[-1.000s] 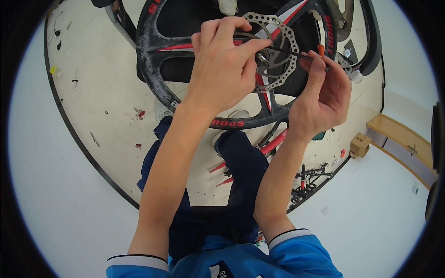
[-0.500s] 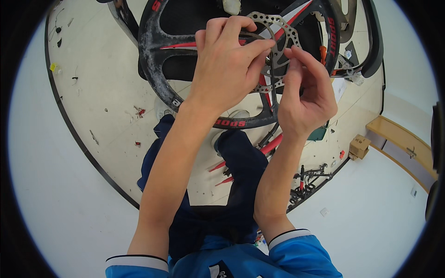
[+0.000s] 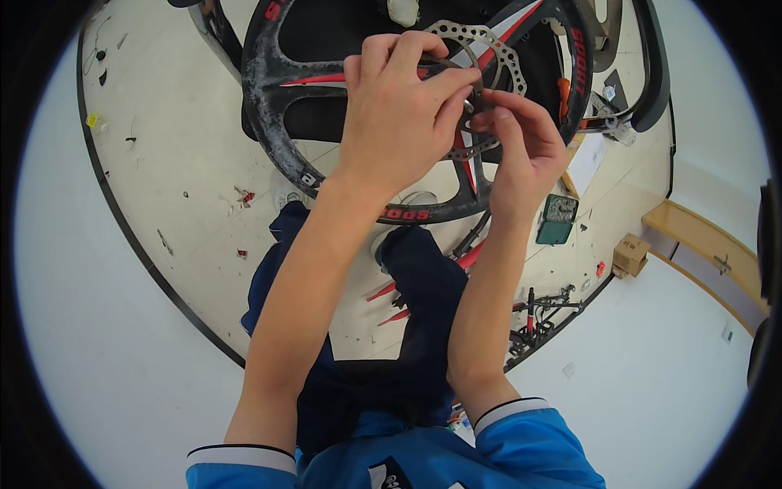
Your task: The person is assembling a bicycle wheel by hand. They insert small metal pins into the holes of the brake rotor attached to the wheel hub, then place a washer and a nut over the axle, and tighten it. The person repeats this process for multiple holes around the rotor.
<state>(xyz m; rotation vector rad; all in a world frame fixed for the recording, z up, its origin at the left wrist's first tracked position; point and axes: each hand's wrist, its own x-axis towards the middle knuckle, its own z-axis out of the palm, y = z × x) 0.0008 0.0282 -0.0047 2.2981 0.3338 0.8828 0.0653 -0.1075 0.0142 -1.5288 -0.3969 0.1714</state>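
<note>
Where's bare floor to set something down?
Widest: the floor between the wheel and scattered scraps at left; smaller: between the trouser legs. Crowded: the brake disc, where left hand and right hand converge, and lower right, among bicycle parts.

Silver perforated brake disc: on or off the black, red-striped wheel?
On: the disc lies over the wheel at its middle, a spoke showing through. Bolted or loose, cannot tell: left hand and right hand hide parts.
</note>
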